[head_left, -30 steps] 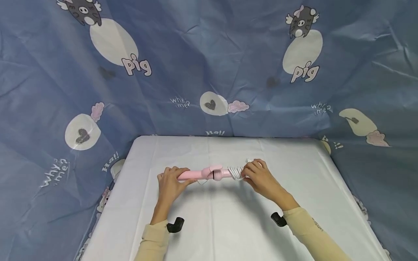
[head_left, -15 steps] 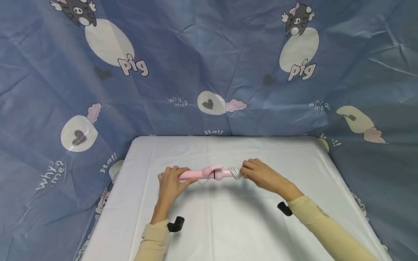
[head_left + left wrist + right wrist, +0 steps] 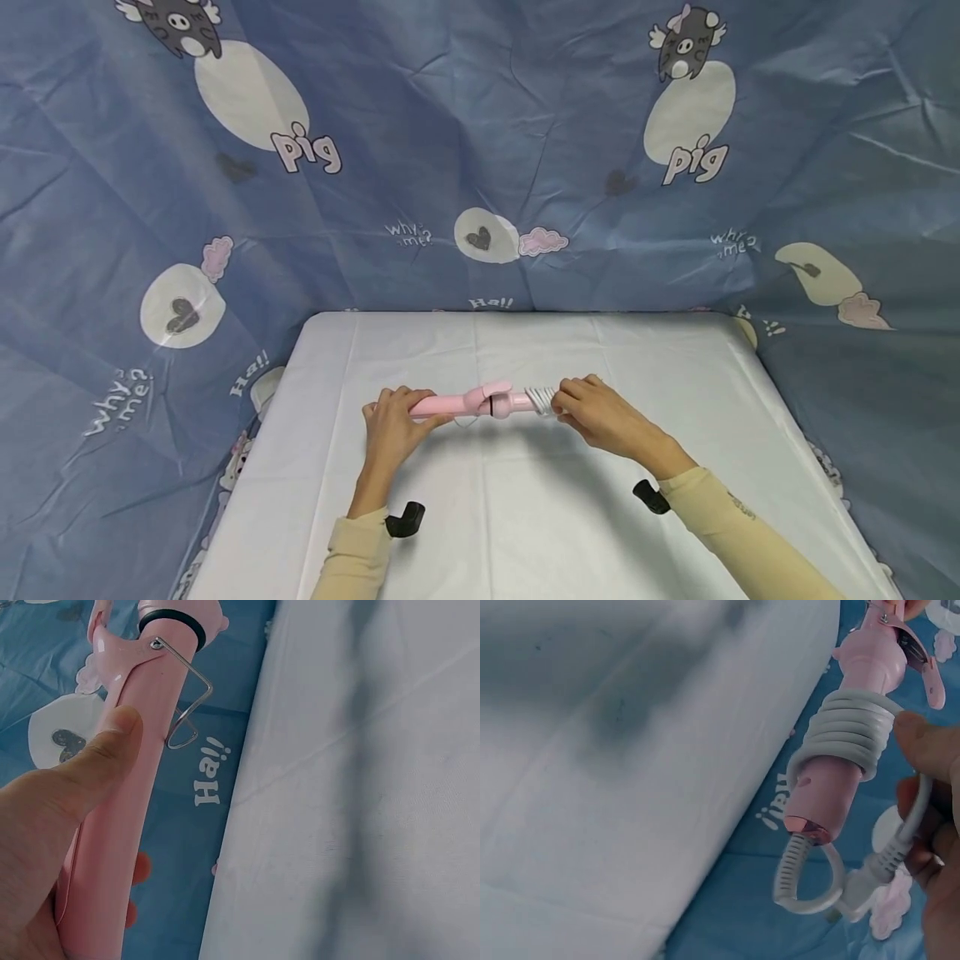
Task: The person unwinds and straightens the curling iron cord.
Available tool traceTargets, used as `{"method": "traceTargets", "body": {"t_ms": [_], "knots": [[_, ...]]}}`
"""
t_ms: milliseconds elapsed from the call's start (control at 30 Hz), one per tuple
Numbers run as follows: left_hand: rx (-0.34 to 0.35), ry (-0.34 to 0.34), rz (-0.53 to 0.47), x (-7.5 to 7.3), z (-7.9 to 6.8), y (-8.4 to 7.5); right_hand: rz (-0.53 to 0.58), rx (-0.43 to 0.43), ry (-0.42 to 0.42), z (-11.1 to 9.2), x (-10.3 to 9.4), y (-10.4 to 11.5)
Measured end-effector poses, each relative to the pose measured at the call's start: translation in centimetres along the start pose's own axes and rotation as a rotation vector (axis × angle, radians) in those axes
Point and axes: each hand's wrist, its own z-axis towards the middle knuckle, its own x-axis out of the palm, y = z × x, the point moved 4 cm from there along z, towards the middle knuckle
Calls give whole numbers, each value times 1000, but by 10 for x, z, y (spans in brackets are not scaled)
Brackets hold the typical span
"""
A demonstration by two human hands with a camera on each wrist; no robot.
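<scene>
A pink curling iron [image 3: 450, 406] is held level above the white table, its clamp lever [image 3: 489, 390] near the middle. My left hand [image 3: 392, 429] grips the barrel end, the thumb lying along the barrel in the left wrist view. A bent wire stand [image 3: 202, 694] sticks out beside the clamp hinge. White cord [image 3: 847, 731] is wound in several turns round the handle. My right hand [image 3: 611, 425] pinches the cord's free end beside the coils. The plug [image 3: 866, 885] hangs below those fingers, near a cord loop at the handle's end.
The white-covered table [image 3: 420, 342] lies under both hands. Blue printed sheeting [image 3: 600, 275] rises behind it and at both sides. Black wrist mounts [image 3: 405, 520] project from the cuffs of both sleeves.
My right hand has shifted round the handle, with its forearm swinging out and then partly back. The white plug seen above it a second ago no longer shows in the head view. My left hand keeps its grip.
</scene>
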Motion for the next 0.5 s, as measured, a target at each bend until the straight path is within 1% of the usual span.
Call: {"method": "traceTargets", "body": {"t_ms": [167, 300, 400, 500], "knots": [[-4, -19, -14, 0, -3, 2, -33, -13, -3, 0, -4, 4], [-13, -22, -24, 1, -4, 3, -39, 9, -13, 1, -10, 6], [-33, -18, -17, 2, -4, 3, -21, 27, -16, 2, -14, 7], [-49, -15, -4, 2, -4, 3, 14, 61, 3, 3, -14, 8]]}}
